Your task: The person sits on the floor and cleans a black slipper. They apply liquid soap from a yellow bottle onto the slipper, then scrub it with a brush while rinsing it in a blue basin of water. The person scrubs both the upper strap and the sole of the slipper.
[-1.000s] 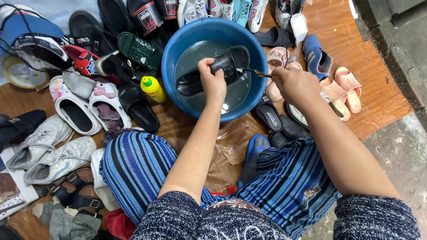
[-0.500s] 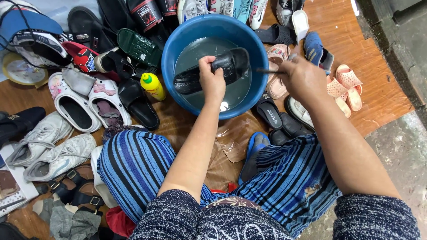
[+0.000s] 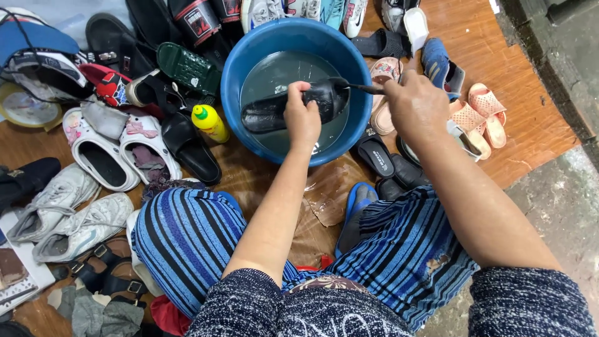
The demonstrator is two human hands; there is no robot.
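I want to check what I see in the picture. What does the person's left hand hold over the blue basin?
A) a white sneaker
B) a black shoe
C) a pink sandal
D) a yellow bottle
B: the left hand grips a black shoe above the water in the blue basin.

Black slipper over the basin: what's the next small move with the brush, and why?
Probably draw the brush along the black slipper toward its far end. The left hand grips the slipper mid-length above the water in the blue basin, while the right hand holds the brush tip at the near end, so the rest looks unbrushed.
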